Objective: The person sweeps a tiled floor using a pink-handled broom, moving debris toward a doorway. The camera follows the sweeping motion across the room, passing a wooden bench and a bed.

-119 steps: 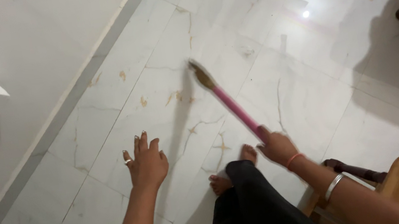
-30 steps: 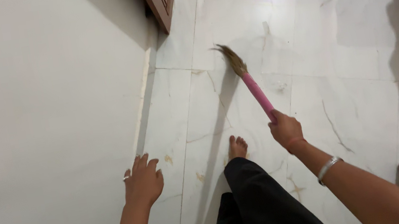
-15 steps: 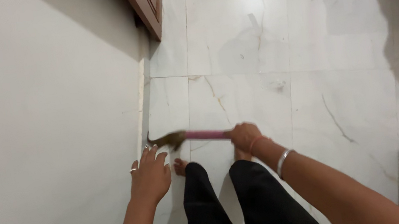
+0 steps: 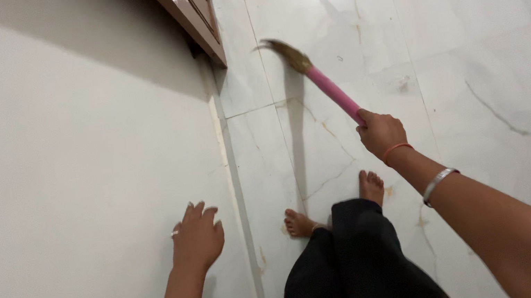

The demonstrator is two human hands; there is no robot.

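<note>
My right hand (image 4: 381, 132) grips the pink handle of a broom (image 4: 331, 92). Its brown bristle head points up and to the left, over the white marble floor (image 4: 478, 68) close to the base of a brown wooden door. My left hand (image 4: 196, 238) hangs free beside the white wall, fingers apart, holding nothing; a ring sits on one finger. My bare feet and black trousers stand on the floor below the broom.
A white wall (image 4: 61, 186) fills the left side, meeting the floor along a skirting line. A brown wooden door (image 4: 188, 6) stands at the top by the wall. Dark shadow covers the floor at the upper right.
The broom has swung from low beside my left hand, by the wall, up and out toward the door. My right hand rose with it. The view shifted forward along the wall.
</note>
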